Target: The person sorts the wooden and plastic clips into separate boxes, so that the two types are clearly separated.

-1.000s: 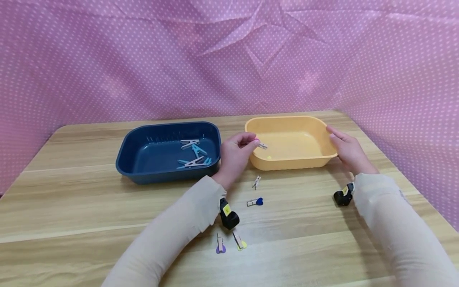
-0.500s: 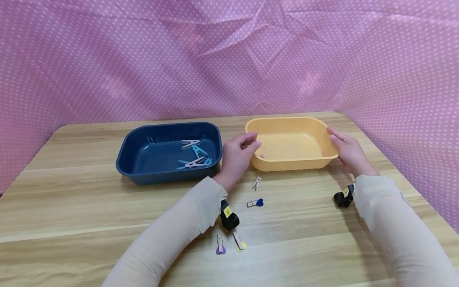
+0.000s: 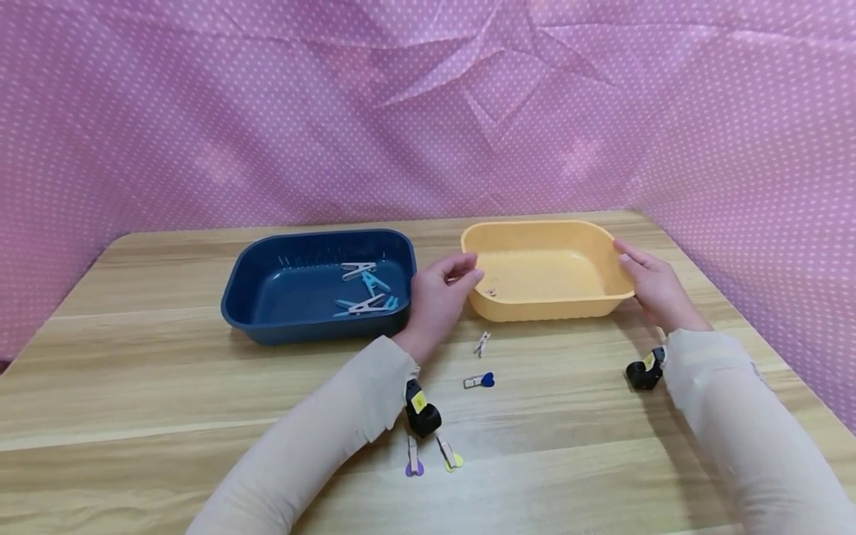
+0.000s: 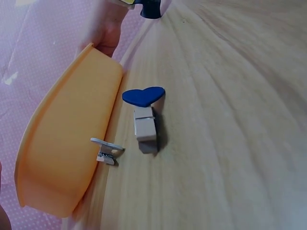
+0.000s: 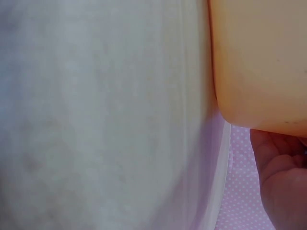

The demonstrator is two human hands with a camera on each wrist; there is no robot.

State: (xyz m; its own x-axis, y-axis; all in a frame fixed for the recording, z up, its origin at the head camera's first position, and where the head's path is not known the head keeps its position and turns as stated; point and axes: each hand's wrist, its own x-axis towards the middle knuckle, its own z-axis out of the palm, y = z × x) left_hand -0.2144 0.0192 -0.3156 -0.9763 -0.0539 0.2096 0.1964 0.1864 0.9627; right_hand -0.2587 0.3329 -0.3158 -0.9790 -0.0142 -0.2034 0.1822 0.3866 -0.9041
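My left hand (image 3: 441, 297) hovers at the left end of the yellow basin (image 3: 551, 309), its fingers loosely bent and nothing visible between them. Inside that basin, by the near left corner, lies a small clothespin (image 3: 491, 292), partly hidden by the rim. My right hand (image 3: 658, 290) grips the basin's right end, thumb at the rim; the right wrist view has the same hand (image 5: 283, 177) against the basin's wall. In front of the basin lie a pale mini clothespin (image 3: 482, 343) and one with a blue heart (image 4: 144, 97).
A dark blue basin (image 3: 267, 334) stands to the left, holding several white and light blue clothespins (image 3: 374, 283). Closer to me lie a clothespin with a purple heart (image 3: 413, 459) and another with a yellow heart (image 3: 449, 453). A pink dotted cloth (image 3: 428, 111) hangs behind the table.
My left hand has let go of a clothespin with a pink end, which dropped into the yellow basin, and has drawn slightly left. The right hand has kept its grip.
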